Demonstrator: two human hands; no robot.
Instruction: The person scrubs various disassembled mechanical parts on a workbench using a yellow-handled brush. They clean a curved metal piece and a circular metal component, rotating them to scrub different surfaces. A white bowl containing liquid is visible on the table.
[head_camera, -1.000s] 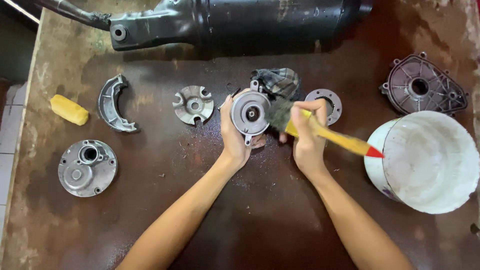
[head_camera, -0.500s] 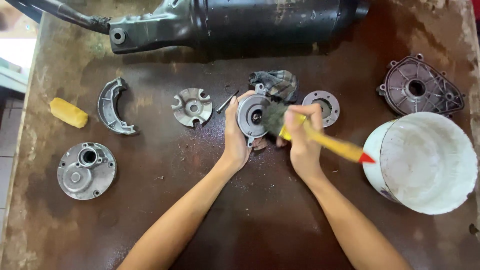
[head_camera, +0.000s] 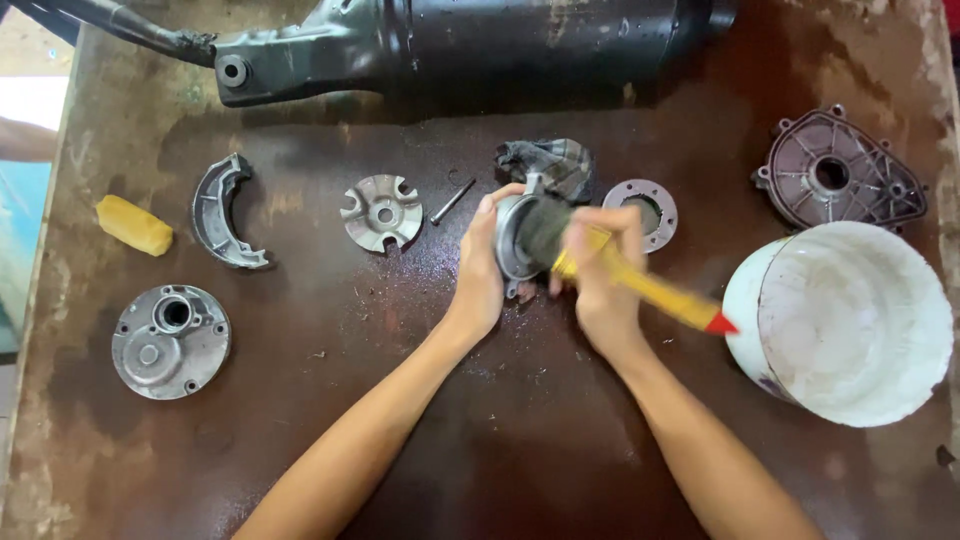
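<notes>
Left hand (head_camera: 482, 280), fingers curled shut around a round metal housing (head_camera: 512, 240), held tilted on edge just above the middle of the brown bench (head_camera: 500, 440). Right hand (head_camera: 600, 275), fingers closed tight on a yellow-handled brush (head_camera: 650, 290), bristles pressed into the housing's open face. Behind the hands: a crumpled rag (head_camera: 548, 162), a flat metal ring (head_camera: 640, 212), a slotted disc (head_camera: 381, 212) with a small pin (head_camera: 452, 200) beside it. Far left: a curved brake shoe (head_camera: 225, 212), a yellow sponge (head_camera: 133, 225), a round cover (head_camera: 170, 340). Right: a white bucket (head_camera: 850, 320), a ribbed cover plate (head_camera: 838, 182). Along the far edge: a long black casing (head_camera: 500, 45).
</notes>
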